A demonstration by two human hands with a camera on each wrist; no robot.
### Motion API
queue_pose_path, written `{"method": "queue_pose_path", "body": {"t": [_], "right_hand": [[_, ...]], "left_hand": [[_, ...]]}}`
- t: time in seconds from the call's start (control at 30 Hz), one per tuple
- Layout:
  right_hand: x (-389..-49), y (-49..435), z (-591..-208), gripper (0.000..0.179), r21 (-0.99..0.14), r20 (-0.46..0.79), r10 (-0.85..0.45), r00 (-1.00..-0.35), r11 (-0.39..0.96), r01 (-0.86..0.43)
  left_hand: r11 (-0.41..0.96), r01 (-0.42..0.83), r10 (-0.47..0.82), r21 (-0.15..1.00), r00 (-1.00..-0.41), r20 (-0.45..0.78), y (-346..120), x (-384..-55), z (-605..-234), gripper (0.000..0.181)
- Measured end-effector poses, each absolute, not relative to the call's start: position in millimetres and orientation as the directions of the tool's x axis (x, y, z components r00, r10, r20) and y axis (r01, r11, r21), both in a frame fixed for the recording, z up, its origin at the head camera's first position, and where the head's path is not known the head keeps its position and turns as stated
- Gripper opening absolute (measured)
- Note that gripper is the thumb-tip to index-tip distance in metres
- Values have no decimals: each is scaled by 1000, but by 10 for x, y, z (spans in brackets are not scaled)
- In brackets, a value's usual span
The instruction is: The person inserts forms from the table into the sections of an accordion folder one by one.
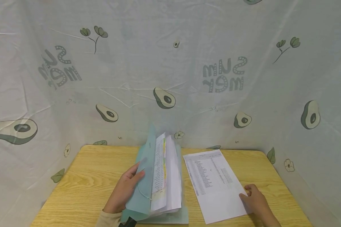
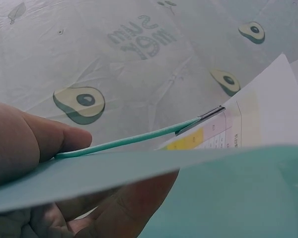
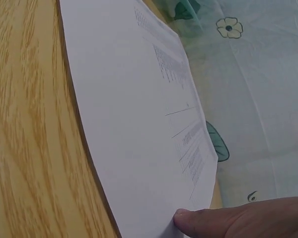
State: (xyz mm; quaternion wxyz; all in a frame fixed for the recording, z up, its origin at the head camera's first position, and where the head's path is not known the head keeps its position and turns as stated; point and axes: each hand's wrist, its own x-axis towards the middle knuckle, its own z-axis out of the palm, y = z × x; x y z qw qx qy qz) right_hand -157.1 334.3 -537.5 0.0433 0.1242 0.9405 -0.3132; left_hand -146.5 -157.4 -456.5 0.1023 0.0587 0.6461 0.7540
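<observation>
A pale teal folder [image 1: 145,189] stands partly open on the table, with printed sheets [image 1: 173,176] inside, some with coloured strips. My left hand [image 1: 124,189] grips its lifted cover, thumb on one face and fingers behind, as the left wrist view shows. Under that thumb runs a green elastic cord [image 2: 134,140] with a metal tip [image 2: 201,120]. Right of the folder lies a loose white sheet [image 1: 218,201] printed with a table of small text. My right hand [image 1: 255,200] pinches its near right edge, the thumb [image 3: 203,222] on top; the fingers beneath are hidden in the right wrist view.
The wooden table [image 1: 96,176] carries the folder and the loose sheet. A pale curtain [image 1: 136,69] with avocado and leaf prints hangs behind it and along both sides. The folder's back cover [image 1: 184,217] lies on the tabletop near the front edge.
</observation>
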Motion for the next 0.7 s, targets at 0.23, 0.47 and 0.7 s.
{"method": "queue_pose_path", "body": {"t": [0.23, 0.47, 0.7], "right_hand": [[-1529, 3299, -5350, 46, -587, -164, 199, -966, 767, 258], [-1465, 3156, -5260, 35, -623, -231, 158, -960, 733, 271], [-1483, 3039, -5304, 42, -759, -260, 175, -950, 571, 313]], "left_hand": [[-140, -72, 227, 987, -973, -39, -1581, -1477, -4578, 55], [-154, -80, 225, 985, -973, -44, -1588, -1493, -4580, 53], [-152, -83, 212, 985, -976, -49, -1601, -1484, -4570, 54]]}}
